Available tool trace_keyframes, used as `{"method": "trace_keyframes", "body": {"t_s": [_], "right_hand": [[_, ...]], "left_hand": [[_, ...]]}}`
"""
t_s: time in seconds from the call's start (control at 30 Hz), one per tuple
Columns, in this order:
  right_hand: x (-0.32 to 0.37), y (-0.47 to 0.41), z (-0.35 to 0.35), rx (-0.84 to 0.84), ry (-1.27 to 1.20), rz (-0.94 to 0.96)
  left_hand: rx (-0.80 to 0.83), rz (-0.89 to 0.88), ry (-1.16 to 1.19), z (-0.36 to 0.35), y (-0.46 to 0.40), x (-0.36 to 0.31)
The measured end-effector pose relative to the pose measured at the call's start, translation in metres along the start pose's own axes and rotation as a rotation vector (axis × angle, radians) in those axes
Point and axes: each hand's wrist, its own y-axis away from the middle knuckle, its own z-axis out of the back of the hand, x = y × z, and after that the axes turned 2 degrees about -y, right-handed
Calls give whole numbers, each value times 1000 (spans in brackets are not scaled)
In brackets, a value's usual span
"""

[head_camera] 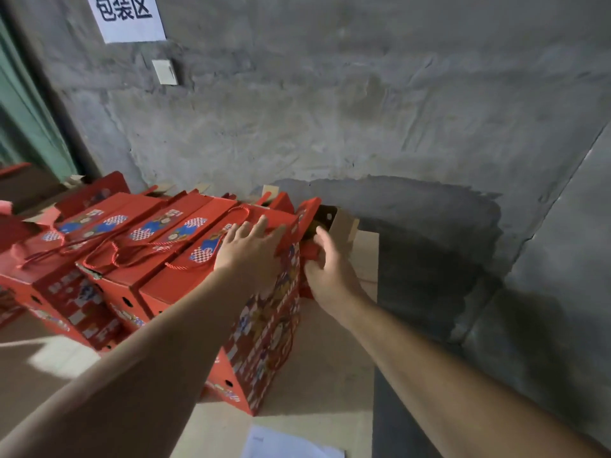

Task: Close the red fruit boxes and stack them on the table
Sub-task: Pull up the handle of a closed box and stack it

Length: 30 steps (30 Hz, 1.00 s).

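Left hand (246, 249) flat atop red fruit box (231, 292); right hand (325, 262) gripping its end flap (309, 209). Risk: flap buckling if forced.

Left hand (246, 246) flat on red box (264, 325), right hand (325, 262) gripping flap (309, 209)

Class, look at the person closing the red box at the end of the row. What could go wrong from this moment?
1. The end box stands close to the table edge; a push from the left hand, flat on its top, might tip it off.
2. The right hand works the side flap; its fingers could get pinched.
3. A loose rope handle may snag when stacking.
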Motion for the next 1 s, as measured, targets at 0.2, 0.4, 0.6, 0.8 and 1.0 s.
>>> {"method": "trace_keyframes", "body": {"t_s": [0.2,0.4,0.6,0.8,1.0], "right_hand": [[-64,-70,-19,145,54,56],[-104,-132,-48,219,126,71],[-157,-185,-45,334,674,-219],[-192,-194,-48,367,896,4],[-189,-171,13,418,955,-4]], "left_hand": [[35,-35,-128,-13,-45,-8],[-68,-85,0,-19,-76,-10],[-78,-82,-36,-31,-80,-7],[-107,-94,-34,-35,-81,-5],[-143,-84,6,-37,-82,-2]]}}
